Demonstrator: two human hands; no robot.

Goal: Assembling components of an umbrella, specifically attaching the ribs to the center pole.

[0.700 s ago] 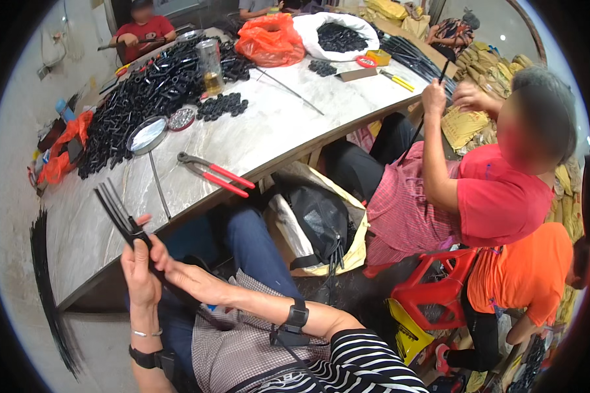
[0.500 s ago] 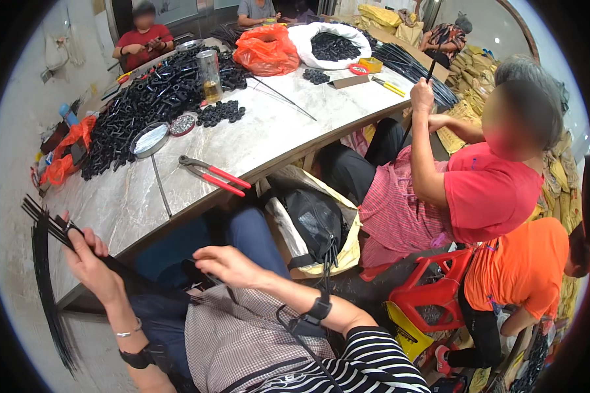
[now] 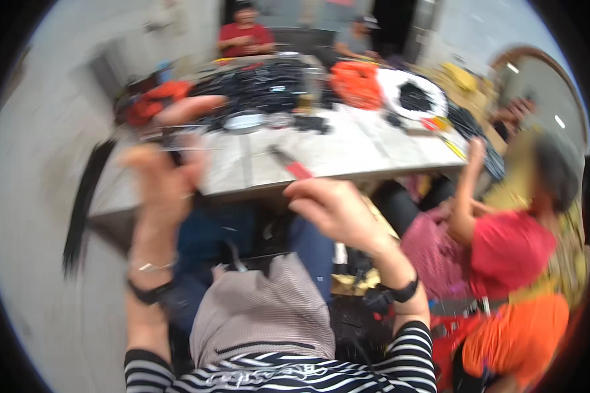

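Right hand [image 3: 339,211] by mid-frame pliers [image 3: 296,168]: loose grip could drop them. Left hand [image 3: 162,178] blurred; can't tell either's fingers' hold.

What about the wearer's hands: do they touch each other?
No, the left hand is apart from the right hand, which is near the pliers.

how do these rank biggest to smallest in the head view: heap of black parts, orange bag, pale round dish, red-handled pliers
1. Heap of black parts
2. Orange bag
3. Pale round dish and red-handled pliers, unranked: blur, and the right hand close by the pliers, leave their order unsure.
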